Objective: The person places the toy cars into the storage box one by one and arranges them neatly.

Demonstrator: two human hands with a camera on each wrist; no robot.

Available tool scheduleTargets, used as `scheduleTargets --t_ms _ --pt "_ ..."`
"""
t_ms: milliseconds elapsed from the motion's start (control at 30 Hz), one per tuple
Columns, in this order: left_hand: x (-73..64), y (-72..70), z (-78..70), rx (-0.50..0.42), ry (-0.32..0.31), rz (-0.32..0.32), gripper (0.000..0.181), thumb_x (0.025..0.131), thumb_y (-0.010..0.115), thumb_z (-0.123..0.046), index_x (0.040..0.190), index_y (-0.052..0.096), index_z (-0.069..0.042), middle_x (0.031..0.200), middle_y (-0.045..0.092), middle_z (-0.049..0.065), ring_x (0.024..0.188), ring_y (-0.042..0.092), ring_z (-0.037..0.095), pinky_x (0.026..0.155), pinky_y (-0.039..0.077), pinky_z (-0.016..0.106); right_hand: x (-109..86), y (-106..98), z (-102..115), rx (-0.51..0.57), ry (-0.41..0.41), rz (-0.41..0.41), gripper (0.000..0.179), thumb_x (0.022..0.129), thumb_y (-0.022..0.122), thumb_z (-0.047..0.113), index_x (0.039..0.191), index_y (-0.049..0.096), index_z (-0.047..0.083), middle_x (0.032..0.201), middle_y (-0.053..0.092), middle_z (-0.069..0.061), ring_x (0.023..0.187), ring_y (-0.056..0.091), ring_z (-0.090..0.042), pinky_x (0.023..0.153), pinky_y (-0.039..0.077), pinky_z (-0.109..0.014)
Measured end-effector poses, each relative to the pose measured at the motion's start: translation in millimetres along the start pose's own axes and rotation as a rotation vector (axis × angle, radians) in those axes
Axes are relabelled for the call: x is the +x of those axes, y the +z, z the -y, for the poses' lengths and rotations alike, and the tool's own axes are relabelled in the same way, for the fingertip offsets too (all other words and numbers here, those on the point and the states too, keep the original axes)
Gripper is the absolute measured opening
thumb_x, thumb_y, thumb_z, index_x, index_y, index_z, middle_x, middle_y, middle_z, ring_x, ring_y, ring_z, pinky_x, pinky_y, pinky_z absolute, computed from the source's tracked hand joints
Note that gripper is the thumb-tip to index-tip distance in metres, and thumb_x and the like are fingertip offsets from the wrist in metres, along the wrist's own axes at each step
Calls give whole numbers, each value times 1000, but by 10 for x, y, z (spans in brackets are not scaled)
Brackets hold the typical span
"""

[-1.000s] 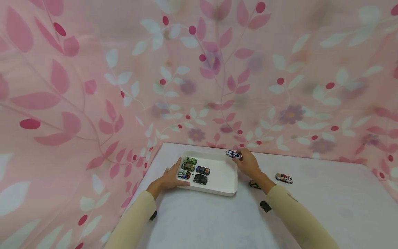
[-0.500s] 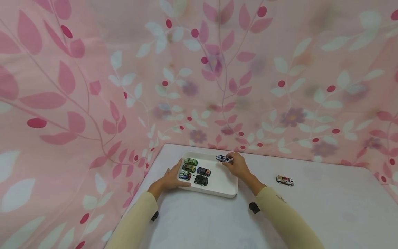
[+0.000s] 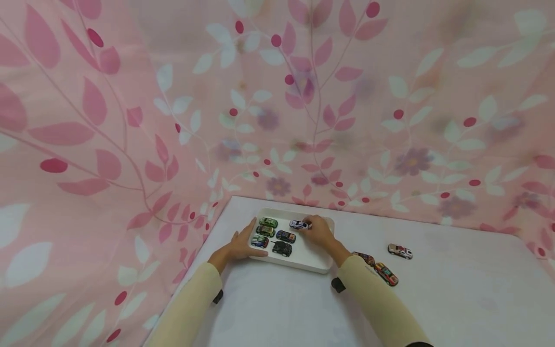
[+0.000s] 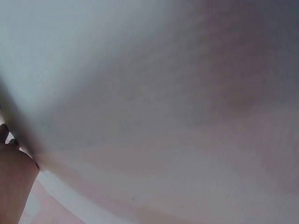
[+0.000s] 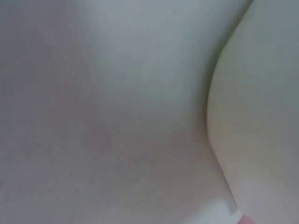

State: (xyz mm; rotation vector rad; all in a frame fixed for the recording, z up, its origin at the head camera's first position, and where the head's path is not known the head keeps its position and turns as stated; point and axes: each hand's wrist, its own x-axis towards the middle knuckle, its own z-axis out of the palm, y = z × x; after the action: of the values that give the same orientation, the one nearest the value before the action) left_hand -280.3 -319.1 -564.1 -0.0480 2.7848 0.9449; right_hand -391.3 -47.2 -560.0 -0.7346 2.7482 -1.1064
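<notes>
Centre of frame: white tray (image 3: pixel 311 251), low-walled. Pinches white car (image 3: pixel 297 225) in fingers of right hand (image 3: pixel 320 233), at tray's upper middle, right of green car (image 3: pixel 269 222); cannot tell whether touching tray floor. Spreads left hand (image 3: pixel 238 246) against tray's left end, thumb along near rim. Also in tray: yellow-green car (image 3: pixel 265 231), striped car (image 3: pixel 259 241), blue car (image 3: pixel 286 236), black car (image 3: pixel 282 248). Outside tray, right of centre: dark car (image 3: pixel 365 259), partly behind sleeve (image 3: pixel 374 295); orange car (image 3: pixel 386 274); pale car (image 3: pixel 400 251). Step, by judgement: setting white car into upper row. Next move likely calls for clean release without nudging blue car just below.
</notes>
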Motion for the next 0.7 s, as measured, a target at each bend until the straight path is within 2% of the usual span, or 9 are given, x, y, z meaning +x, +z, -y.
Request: scheduleTargets --t_ms 100,200,300,400,567,700 --pt "-3 -16 -7 4 8 -1 132 67 81 -63 160 1 -14 165 18 14 153 16 33 121 2 62 43 83 1 29 5 13 26 85 76 14 107 72 1 98 69 -9 87 59 -19 82 53 -37" --pt "-18 -28 0 10 2 -10 132 66 83 -62 160 3 -14 165 20 14 153 18 32 121 3 62 73 177 -33 77 -10 -13 24 84 75 11 106 73 1 99 71 -9 87 60 -19 82 53 -38" --pt "-31 40 -1 20 3 1 132 66 83 -62 160 4 -14 165 21 14 152 20 32 121 5 62 10 232 -110 116 -8 -43 23 83 76 10 104 74 1 96 72 -9 84 59 -17 78 52 -36" --pt "-41 38 1 25 2 14 133 64 84 -61 160 6 -14 163 24 15 151 22 34 121 7 63 -29 263 -113 145 11 -39 23 83 76 11 105 74 2 97 71 -10 85 58 -19 78 50 -36" --pt "-29 -43 -2 42 -7 8 132 62 87 -59 160 9 -18 160 31 16 148 28 39 121 12 62 0 279 -71 195 97 -11 29 89 70 16 116 72 5 115 69 -11 106 60 -25 96 49 -45" --pt "-4 -71 10 76 9 8 133 62 84 -63 160 7 -17 161 29 15 149 28 36 120 8 65 61 293 -77 233 106 -24 28 89 68 13 116 72 4 117 69 -12 111 61 -27 101 47 -47"
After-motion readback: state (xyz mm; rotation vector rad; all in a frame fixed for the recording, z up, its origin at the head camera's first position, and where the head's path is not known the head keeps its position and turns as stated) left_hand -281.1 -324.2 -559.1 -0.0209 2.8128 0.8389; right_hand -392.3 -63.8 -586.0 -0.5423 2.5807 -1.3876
